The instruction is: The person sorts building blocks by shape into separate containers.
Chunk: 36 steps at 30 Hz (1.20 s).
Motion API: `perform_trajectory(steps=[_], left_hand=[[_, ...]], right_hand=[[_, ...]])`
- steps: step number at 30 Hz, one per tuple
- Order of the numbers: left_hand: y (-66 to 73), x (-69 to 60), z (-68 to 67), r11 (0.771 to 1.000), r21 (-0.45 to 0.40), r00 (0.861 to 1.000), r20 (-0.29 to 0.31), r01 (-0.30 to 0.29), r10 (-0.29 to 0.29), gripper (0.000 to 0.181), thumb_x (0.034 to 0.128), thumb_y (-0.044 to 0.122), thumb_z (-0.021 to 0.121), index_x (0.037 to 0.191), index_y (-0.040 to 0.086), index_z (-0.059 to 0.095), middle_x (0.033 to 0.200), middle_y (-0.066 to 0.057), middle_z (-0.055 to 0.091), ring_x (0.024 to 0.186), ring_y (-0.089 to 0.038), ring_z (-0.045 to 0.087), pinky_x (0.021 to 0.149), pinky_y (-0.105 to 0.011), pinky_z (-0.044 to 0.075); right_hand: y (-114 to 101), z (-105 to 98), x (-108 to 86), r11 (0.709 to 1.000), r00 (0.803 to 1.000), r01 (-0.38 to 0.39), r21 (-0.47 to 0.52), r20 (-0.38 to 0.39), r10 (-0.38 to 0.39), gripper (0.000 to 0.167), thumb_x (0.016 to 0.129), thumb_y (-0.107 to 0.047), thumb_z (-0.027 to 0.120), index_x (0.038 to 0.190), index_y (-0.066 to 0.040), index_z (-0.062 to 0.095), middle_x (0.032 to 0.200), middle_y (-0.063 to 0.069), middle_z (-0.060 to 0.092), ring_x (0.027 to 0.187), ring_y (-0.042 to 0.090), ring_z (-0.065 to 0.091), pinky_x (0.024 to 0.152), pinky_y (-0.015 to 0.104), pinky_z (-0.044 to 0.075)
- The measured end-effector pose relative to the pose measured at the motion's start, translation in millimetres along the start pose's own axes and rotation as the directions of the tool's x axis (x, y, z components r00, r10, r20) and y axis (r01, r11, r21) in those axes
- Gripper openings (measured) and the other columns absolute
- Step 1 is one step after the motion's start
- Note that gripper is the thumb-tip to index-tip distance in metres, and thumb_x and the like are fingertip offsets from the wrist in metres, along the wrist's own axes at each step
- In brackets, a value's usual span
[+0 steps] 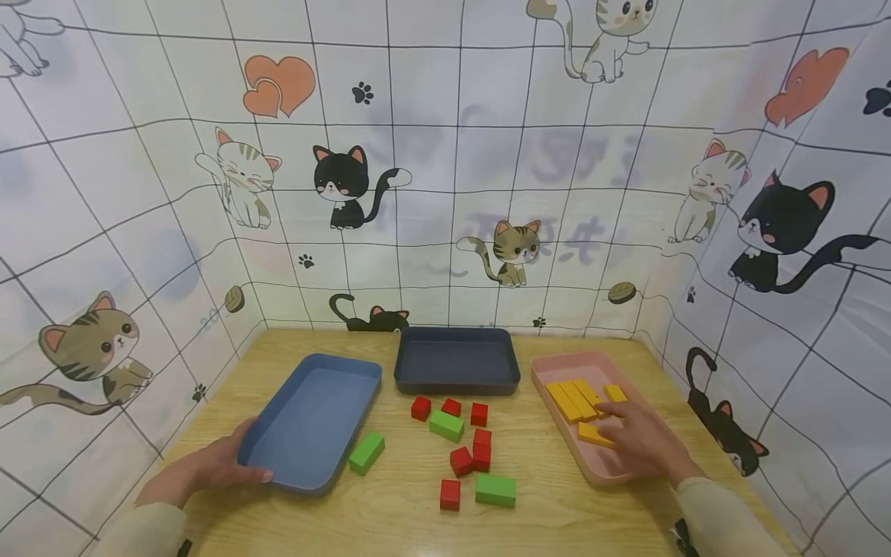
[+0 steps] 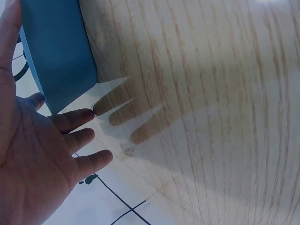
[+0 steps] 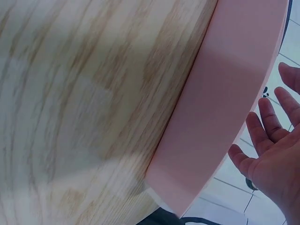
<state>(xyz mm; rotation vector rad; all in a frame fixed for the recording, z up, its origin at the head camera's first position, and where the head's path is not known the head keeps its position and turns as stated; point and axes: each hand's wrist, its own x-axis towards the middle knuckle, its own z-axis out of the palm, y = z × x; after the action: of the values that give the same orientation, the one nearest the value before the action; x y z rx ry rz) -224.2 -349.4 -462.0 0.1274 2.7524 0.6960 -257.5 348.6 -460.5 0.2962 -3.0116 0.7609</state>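
Spread around the near-left corner of a blue tray (image 1: 313, 425) is my left hand (image 1: 219, 464), its thumb along the near side. In the left wrist view that hand (image 2: 40, 154) has several fingers extended beside the tray wall (image 2: 63, 51). My right hand (image 1: 640, 437) reaches over a pink tray (image 1: 599, 464), fingertips at yellow blocks (image 1: 567, 402) lying flat; whether they touch is unclear. The right wrist view shows the right hand (image 3: 276, 150) with loosely bent fingers above the pink tray's side (image 3: 215, 103); the yellow blocks are hidden there.
A dark tray (image 1: 456, 362) stands at the back middle. Between the side trays lie several red cubes (image 1: 450, 495) and three green blocks, one near the front (image 1: 496, 490), one beside the blue tray (image 1: 366, 452). Cat-print sheeting (image 1: 431, 155) surrounds the wooden table (image 1: 390, 526).
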Motion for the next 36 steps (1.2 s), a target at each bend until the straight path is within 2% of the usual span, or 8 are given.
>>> perform_trajectory(steps=[7, 14, 20, 24, 28, 33, 36], left_hand=[[0.2, 0.0, -0.8, 1.000, 0.012, 1.000, 0.000, -0.017, 0.017, 0.115, 0.0807, 0.049, 0.079, 0.148, -0.014, 0.010, 0.142, -0.051, 0.021, 0.130, -0.066, 0.025, 0.104, -0.071, 0.026], [0.4, 2.8, -0.7, 1.000, 0.005, 1.000, -0.010, -0.023, 0.023, 0.116, 0.0803, 0.050, 0.079, 0.148, -0.014, 0.011, 0.142, -0.051, 0.021, 0.130, -0.066, 0.025, 0.104, -0.071, 0.026], [-0.3, 1.4, 0.2, 0.999, -0.008, 0.999, -0.018, -0.045, 0.045, 0.115, 0.0800, 0.046, 0.081, 0.147, -0.015, 0.010, 0.136, -0.053, 0.029, 0.125, -0.067, 0.033, 0.101, -0.070, 0.031], [-1.0, -0.5, 1.7, 0.999, -0.006, 0.999, -0.021, -0.039, 0.038, 0.115, 0.0798, 0.047, 0.081, 0.148, -0.014, 0.011, 0.137, -0.052, 0.029, 0.126, -0.066, 0.032, 0.102, -0.070, 0.030], [-0.6, -2.0, 2.6, 0.999, -0.007, 0.999, -0.021, -0.037, 0.037, 0.115, 0.0800, 0.046, 0.081, 0.148, -0.015, 0.010, 0.137, -0.053, 0.027, 0.126, -0.067, 0.031, 0.102, -0.070, 0.030], [-0.2, -2.4, 2.5, 0.999, 0.010, 0.999, -0.026, -0.040, 0.040, 0.115, 0.0804, 0.048, 0.080, 0.148, -0.014, 0.011, 0.137, -0.053, 0.026, 0.126, -0.067, 0.030, 0.102, -0.071, 0.029], [-0.5, -3.1, 1.1, 0.999, 0.017, 0.999, -0.030, -0.041, 0.042, 0.115, 0.0802, 0.048, 0.080, 0.148, -0.014, 0.011, 0.138, -0.053, 0.025, 0.127, -0.067, 0.029, 0.102, -0.072, 0.028]], right_hand=[[-15.7, 5.7, 7.5, 0.998, 1.000, 0.007, 0.070, 0.008, -0.008, 0.044, 0.093, -0.019, 0.066, 0.130, 0.003, 0.061, 0.132, 0.024, 0.059, 0.126, 0.046, 0.049, 0.101, 0.061, 0.040], [-34.6, 6.7, 17.4, 0.994, 0.997, 0.061, 0.088, -0.048, -0.057, 0.041, 0.091, -0.014, 0.069, 0.127, 0.004, 0.063, 0.129, 0.025, 0.060, 0.125, 0.046, 0.050, 0.103, 0.060, 0.039], [-47.2, 13.6, 24.7, 0.984, 0.996, 0.083, 0.156, -0.033, -0.079, 0.041, 0.093, -0.011, 0.068, 0.131, 0.004, 0.061, 0.131, 0.024, 0.058, 0.124, 0.045, 0.050, 0.102, 0.061, 0.039], [-58.3, 17.4, 28.5, 0.986, 0.998, 0.055, 0.154, -0.026, -0.051, 0.045, 0.093, -0.018, 0.070, 0.134, -0.001, 0.060, 0.133, 0.020, 0.059, 0.126, 0.042, 0.049, 0.103, 0.060, 0.038], [-68.2, 20.4, 31.8, 0.984, 0.997, 0.077, 0.159, -0.027, -0.074, 0.051, 0.094, -0.027, 0.070, 0.136, 0.000, 0.058, 0.133, 0.020, 0.058, 0.127, 0.042, 0.049, 0.103, 0.060, 0.038], [-78.7, 28.7, 38.9, 0.969, 0.996, 0.090, 0.229, -0.010, -0.090, 0.059, 0.095, -0.036, 0.068, 0.138, 0.001, 0.055, 0.137, 0.020, 0.055, 0.129, 0.041, 0.048, 0.105, 0.059, 0.037], [-87.8, 37.1, 44.2, 0.958, 0.996, 0.082, 0.276, 0.005, -0.087, 0.055, 0.094, -0.032, 0.069, 0.138, -0.001, 0.056, 0.139, 0.020, 0.054, 0.130, 0.041, 0.047, 0.106, 0.059, 0.036]])
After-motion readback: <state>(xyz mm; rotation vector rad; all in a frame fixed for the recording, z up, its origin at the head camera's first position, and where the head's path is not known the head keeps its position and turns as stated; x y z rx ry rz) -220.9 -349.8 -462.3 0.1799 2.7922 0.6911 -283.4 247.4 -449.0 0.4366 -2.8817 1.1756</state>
